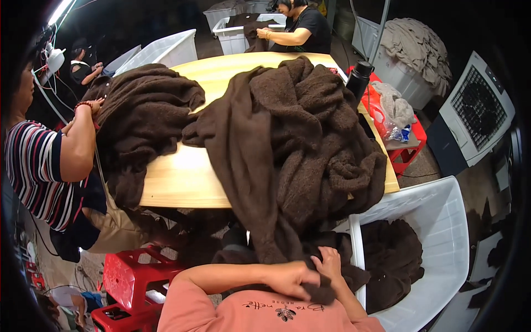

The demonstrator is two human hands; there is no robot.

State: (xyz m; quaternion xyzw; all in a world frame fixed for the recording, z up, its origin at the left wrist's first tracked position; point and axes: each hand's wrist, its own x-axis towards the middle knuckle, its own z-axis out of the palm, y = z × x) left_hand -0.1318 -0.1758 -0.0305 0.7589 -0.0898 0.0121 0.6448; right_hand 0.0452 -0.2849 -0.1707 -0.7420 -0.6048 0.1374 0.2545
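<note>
A large heap of dark brown knitwear lies on the wooden table and hangs over its front edge toward my lap. Just in front of my chest, my left hand is closed with its fingers bent around a fold of the brown knit piece. To its right, my right hand is raised with curled fingers at the same cloth. That hand partly hides what lies between its fingers. More of the knit rests across my lap below the table.
A white bin with brown knitwear stands at my right. A second brown pile lies before a co-worker in a striped shirt. A black bottle stands on the wooden table. Red stools are at left.
</note>
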